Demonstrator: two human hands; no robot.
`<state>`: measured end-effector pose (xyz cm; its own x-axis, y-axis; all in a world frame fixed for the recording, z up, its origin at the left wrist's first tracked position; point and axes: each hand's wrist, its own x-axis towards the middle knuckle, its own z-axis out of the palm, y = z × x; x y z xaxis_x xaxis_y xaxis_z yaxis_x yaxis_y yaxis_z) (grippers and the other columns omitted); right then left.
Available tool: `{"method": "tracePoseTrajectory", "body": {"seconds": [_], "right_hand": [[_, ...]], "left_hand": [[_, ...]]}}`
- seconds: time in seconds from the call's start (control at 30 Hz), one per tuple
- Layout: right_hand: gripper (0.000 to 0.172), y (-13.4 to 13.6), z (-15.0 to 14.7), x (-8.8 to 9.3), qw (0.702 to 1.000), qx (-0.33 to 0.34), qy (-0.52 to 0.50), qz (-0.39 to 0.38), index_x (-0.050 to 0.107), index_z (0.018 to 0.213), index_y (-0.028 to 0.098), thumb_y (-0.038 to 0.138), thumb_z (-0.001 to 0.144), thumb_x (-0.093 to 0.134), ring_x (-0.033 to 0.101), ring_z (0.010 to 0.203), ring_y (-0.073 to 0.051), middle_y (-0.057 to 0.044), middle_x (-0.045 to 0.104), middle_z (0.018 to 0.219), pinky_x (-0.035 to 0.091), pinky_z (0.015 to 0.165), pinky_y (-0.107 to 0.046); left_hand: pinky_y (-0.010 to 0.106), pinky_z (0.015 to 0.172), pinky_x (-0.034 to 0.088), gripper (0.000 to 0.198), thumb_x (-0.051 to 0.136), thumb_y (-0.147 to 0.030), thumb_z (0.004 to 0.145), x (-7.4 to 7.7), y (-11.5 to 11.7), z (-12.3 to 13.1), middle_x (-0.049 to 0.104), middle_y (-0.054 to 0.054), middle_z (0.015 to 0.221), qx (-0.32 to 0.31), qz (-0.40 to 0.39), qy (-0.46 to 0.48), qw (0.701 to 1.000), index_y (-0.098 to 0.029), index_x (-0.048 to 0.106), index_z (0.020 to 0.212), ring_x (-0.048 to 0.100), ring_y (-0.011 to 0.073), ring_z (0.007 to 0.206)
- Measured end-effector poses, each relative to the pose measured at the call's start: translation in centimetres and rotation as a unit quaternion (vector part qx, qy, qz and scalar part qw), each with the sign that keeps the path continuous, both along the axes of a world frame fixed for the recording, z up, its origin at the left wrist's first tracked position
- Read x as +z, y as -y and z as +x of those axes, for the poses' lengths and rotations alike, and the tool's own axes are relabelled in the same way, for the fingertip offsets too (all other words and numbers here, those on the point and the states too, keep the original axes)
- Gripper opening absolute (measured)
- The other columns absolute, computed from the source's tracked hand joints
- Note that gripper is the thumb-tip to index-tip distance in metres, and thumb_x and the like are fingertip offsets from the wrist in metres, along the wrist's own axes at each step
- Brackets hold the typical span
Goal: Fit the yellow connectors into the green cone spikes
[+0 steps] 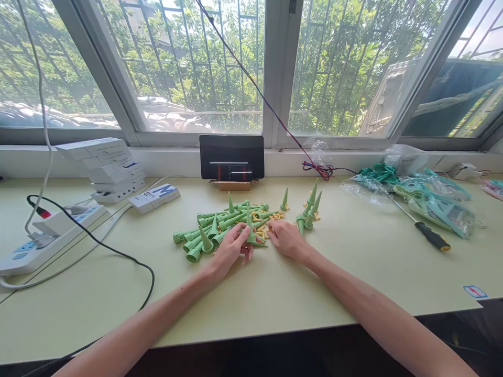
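Pinching with thumb and fingers, the left hand (231,250) holds one green spike (249,224) upright by its lower end, tip pointing up, at the near edge of the heap in the middle of the table. The right hand (288,240) lies palm down just beside it, fingers curled onto the small yellow pieces (262,231); whether it grips one of them I cannot tell. A wide window (271,68) with bars and green leaves outside fills the back, and the pale green table (251,298) spreads below it. On the left lie a stack of white boxes (112,167), a white power strip (47,235) with a black cable (118,254) curving toward the near edge, and a flat white box (154,198). A dark tablet (231,156) stands on a small holder against the sill, behind the heap. To the right are clear plastic bags of teal parts (436,201), with a black-handled screwdriver (430,235) lying near them. A thin red-and-blue wire (275,112) slants down across the window to the sill. The pile of green spikes (214,225) lies mostly flat, left of and behind the left hand, while a few upright spikes (312,207) stand just beyond the right hand. The yellow pieces are scattered between and behind the two hands, touching the heap.
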<state>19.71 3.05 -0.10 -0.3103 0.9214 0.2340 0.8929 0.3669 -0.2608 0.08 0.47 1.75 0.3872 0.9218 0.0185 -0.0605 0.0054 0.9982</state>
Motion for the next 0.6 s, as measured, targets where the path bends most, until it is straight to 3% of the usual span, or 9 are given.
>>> {"method": "tracePoseTrajectory", "body": {"seconds": [0.4,0.6], "right_hand": [[0.013,0.31,-0.29,0.62,0.999,-0.024,0.023,-0.033,0.049,0.095,0.018,0.025,0.1,0.04,0.059,0.076,-0.019,-0.008,0.066,0.089,0.025,0.058,-0.027],[0.015,0.43,-0.14,0.91,0.999,-0.034,-0.031,-0.012,0.048,0.094,0.019,0.024,0.1,0.036,0.055,0.067,-0.018,-0.006,0.063,0.081,0.028,0.057,-0.027]], "left_hand": [[0.023,0.042,0.041,0.031,0.052,-0.05,0.094,-0.17,-0.01,0.0,0.064,0.003,0.091,-0.031,-0.017,0.008,0.999,-0.019,0.047,0.091,0.055,0.0099,0.05],[0.022,0.042,0.04,0.034,0.053,-0.052,0.093,-0.17,-0.01,-0.06,0.064,0.003,0.088,-0.037,-0.027,0.012,0.999,-0.019,0.046,0.09,0.055,0.0102,0.05]]}}
